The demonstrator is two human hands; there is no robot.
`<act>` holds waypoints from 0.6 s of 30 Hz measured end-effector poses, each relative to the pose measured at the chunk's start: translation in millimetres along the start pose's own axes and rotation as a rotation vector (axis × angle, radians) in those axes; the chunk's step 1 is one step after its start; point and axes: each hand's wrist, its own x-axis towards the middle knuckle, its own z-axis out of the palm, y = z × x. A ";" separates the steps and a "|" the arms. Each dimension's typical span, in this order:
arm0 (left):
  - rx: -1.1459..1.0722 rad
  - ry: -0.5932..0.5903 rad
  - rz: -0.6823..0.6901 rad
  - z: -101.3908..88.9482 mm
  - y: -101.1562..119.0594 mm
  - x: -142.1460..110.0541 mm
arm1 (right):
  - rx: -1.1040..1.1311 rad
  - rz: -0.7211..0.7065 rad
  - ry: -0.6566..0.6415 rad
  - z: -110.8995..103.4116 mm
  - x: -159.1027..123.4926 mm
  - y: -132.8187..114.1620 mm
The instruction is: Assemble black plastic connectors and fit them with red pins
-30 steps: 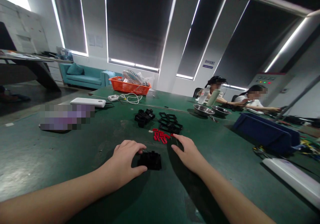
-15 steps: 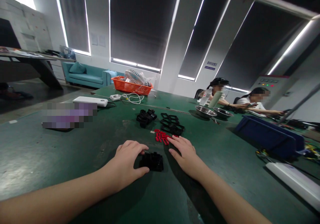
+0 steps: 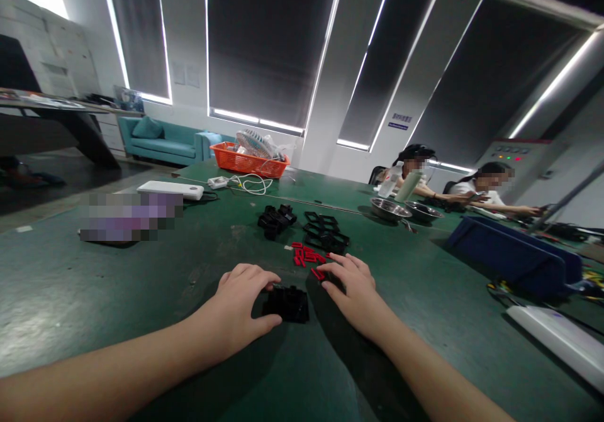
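Observation:
My left hand (image 3: 243, 302) curves round the left end of a black plastic part (image 3: 291, 304) on the green table. Its thumb is at the near side and its fingers at the far side. To the right, my right hand (image 3: 352, 283) has a small red plastic piece (image 3: 318, 274) at its thumb and index fingertips, with the other fingers spread. Just beyond it lies a loose pile of red pieces (image 3: 306, 255). Black rectangular frames (image 3: 322, 226) lie behind that pile, and a cluster of black parts (image 3: 276, 221) lies to their left.
An orange basket (image 3: 250, 163) with a fan stands at the far edge. A white power strip (image 3: 170, 190) and a blurred purple item (image 3: 132, 217) lie left. Metal bowls (image 3: 390, 209) and a blue bin (image 3: 514, 255) are right. Two people sit beyond the bowls.
My right hand has drawn back slightly from the red pile, and one red piece has come away towards me with its fingertips. The left hand and black part stay put.

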 end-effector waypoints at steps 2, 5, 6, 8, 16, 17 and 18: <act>0.004 -0.005 -0.005 -0.5 0.4 0.1 | 0.015 -0.002 0.010 -0.8 -0.5 -0.3; 0.012 -0.013 -0.007 -1.4 1.7 0.2 | 0.039 -0.012 0.024 -1.4 -0.2 -0.7; 0.015 -0.015 -0.006 -1.6 2.0 0.3 | 0.047 -0.016 0.030 -1.4 0.1 -0.7; 0.019 -0.017 -0.004 -1.6 2.2 0.3 | 0.064 -0.020 0.043 -1.0 0.8 -0.4; 0.014 -0.019 -0.002 -1.1 0.8 0.1 | 0.146 -0.072 0.082 2.0 2.0 5.1; 0.019 -0.023 -0.006 -1.3 1.2 0.2 | 0.159 -0.082 0.086 2.3 2.4 5.8; 0.023 -0.026 -0.010 -1.5 1.7 0.4 | 0.172 -0.091 0.089 2.5 2.9 6.4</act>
